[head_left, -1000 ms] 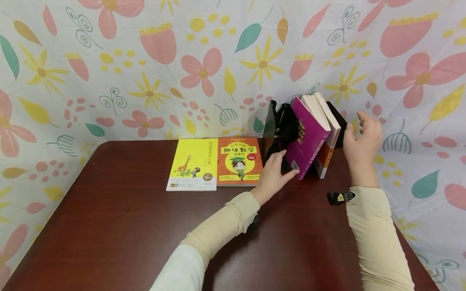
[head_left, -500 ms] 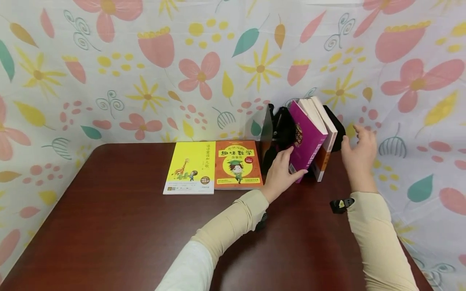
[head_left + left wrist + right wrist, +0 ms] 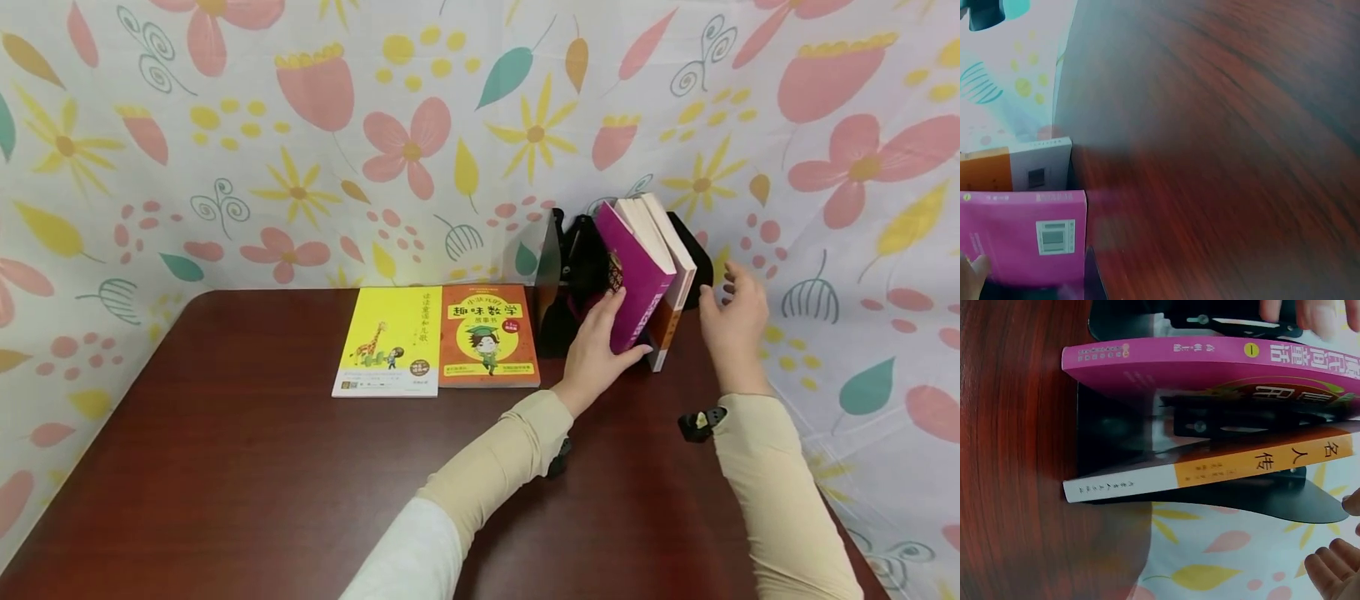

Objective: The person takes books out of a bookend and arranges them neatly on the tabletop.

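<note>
My left hand (image 3: 596, 358) lies against the left cover of a purple book (image 3: 636, 271), fingers extended and thumb pointing right below its spine. The book leans, its top toward the left. Beside it to the right stands a white-and-orange book (image 3: 1222, 465), also tilted, with a gap between the two lower ends. Both are within a black bookend rack (image 3: 583, 258). My right hand (image 3: 738, 329) is just right of the rack's right-hand plate (image 3: 1260, 506), fingers loosely bent and holding nothing. The left wrist view shows a barcode on the purple cover and only a fingertip.
A yellow book (image 3: 393, 337) and an orange book (image 3: 489, 337) lie flat side by side, left of the rack. Flowered cloth (image 3: 420, 167) hangs behind and to the right of the dark brown table (image 3: 225, 467).
My left hand has moved right along the purple book, and the book's lower end has shifted slightly right, so it leans less. My right hand has dropped a little beside the rack.
</note>
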A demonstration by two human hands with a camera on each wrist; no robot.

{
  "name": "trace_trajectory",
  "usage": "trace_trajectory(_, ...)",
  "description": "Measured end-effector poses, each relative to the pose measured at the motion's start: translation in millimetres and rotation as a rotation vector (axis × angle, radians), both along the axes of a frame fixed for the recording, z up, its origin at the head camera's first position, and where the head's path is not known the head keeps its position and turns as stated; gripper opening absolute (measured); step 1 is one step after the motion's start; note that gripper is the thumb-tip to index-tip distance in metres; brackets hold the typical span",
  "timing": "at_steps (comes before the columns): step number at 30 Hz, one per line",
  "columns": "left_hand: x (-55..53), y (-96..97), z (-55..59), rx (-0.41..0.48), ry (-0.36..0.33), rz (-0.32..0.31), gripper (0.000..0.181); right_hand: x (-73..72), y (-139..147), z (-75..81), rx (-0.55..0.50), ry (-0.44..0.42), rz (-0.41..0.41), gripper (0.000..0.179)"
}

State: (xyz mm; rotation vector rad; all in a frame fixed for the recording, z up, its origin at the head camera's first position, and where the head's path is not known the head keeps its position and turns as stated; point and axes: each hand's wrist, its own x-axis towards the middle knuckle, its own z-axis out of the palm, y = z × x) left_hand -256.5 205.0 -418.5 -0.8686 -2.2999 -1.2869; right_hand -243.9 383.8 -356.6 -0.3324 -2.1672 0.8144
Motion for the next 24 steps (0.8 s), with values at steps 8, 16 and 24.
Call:
trace_trajectory(8,-5.1,8.9,-13.0,-0.046,0.008,0.055,0.085,-11.8,-9,-3.9,-0.096,-0.033,0.000,0.042)
trace_trajectory(16,-9.6,15.8,-10.9,-0.035,0.045,0.048,0.083,-17.2,-9,-6.2,-0.133,-0.033,-0.008,0.041)
trace_trajectory(24,-11.8,26.2,-4.1,0.007,0.033,0.081,0.084,-12.4,-4,-9.9,-0.080,-0.032,-0.032,0.038)
